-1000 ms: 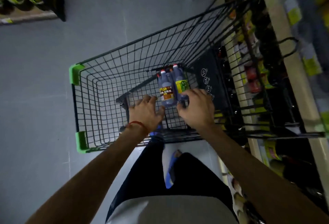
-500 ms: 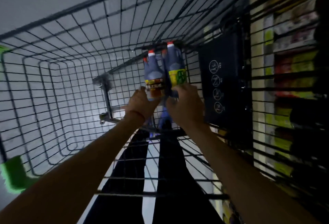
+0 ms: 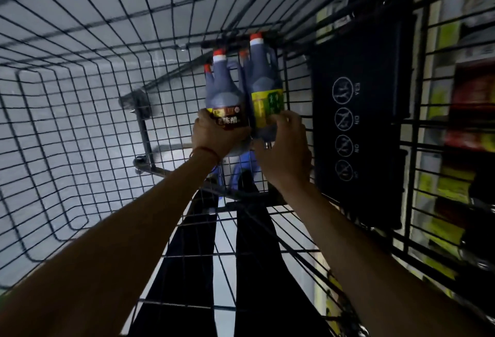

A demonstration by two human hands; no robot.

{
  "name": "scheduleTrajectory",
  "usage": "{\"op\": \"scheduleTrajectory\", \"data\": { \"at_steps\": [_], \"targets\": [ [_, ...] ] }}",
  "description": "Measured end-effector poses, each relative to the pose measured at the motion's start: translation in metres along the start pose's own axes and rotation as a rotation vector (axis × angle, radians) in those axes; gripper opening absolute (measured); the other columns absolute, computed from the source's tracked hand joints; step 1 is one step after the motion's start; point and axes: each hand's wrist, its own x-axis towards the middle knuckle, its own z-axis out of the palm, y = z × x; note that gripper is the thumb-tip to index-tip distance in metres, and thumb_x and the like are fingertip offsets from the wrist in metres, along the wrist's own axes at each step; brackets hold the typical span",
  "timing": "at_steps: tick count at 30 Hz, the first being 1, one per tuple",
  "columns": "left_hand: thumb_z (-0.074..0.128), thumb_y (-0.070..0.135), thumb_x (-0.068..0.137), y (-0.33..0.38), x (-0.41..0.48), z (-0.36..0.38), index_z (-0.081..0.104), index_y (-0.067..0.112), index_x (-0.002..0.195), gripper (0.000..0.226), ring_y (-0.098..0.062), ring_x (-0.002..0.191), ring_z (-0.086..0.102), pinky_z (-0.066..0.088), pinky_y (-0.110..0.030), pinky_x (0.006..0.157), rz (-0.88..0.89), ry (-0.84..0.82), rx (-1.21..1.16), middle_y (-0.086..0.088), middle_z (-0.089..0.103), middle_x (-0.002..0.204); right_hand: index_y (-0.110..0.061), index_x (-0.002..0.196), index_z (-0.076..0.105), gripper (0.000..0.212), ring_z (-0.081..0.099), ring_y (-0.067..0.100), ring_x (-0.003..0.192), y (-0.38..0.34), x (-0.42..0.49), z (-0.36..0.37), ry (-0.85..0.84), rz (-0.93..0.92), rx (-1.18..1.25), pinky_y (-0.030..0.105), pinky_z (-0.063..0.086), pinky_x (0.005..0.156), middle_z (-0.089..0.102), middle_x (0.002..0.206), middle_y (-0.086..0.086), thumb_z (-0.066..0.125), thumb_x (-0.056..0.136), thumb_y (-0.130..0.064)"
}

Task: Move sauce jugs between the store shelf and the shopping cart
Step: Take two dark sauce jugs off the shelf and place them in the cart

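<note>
- Person bends over the cart, both bare arms reaching down into the wire basket.
- Two dark jugs sit inside the cart at the end nearest the person, side by side and touching, red caps pointing away.
- Left hand is wrapped round the lower body of the brown-label jug, fingers curled over the label; red string on that wrist.
- Right hand clasps the bottom of the yellow-label jug, fingers curled over the label's lower edge.
- Cannot tell whether the jugs rest on the cart floor or hang clear of it.
- Black panel with four round icons on the cart's right side (small lettering, blurred).
- Store shelf beyond the wire at right, blurred, with yellow and red packs.
- Dark trousers show through the wire below the arms.
</note>
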Motion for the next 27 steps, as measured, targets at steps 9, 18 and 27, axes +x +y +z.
{"op": "scheduleTrajectory", "data": {
  "at_steps": [9, 18, 27],
  "targets": [
    [0.090, 0.051, 0.060, -0.022, 0.006, -0.015, 0.048, 0.013, 0.132, 0.092, -0.020, 0.103, 0.058, 0.050, -0.034, 0.080, 0.040, 0.152, 0.036, -0.006, 0.060, 0.120, -0.012, 0.151, 0.037, 0.077, 0.046, 0.026, 0.130, 0.007, 0.022, 0.023, 0.052, 0.121, 0.049, 0.034, 0.048, 0.085, 0.042, 0.149, 0.009, 0.077, 0.089, -0.034],
    [0.094, 0.052, 0.056, -0.035, 0.012, -0.035, 0.043, 0.011, 0.133, 0.101, -0.015, 0.101, 0.046, 0.044, -0.032, 0.081, 0.086, 0.221, 0.119, -0.007, 0.051, 0.124, -0.005, 0.143, 0.041, 0.091, 0.045, 0.031, 0.123, -0.004, 0.033, 0.043, 0.082, 0.196, 0.082, 0.039, 0.052, 0.087, 0.041, 0.137, 0.015, 0.088, 0.075, -0.043],
    [0.092, 0.054, 0.058, -0.041, 0.020, -0.028, 0.047, 0.009, 0.131, 0.097, -0.023, 0.112, 0.048, 0.045, -0.033, 0.089, 0.061, 0.175, 0.111, -0.009, 0.047, 0.123, -0.013, 0.146, 0.026, 0.108, 0.062, 0.013, 0.097, -0.004, 0.058, 0.062, -0.093, 0.306, 0.446, 0.001, 0.044, 0.061, 0.058, 0.127, 0.002, 0.095, 0.063, -0.016]
  ]
}}
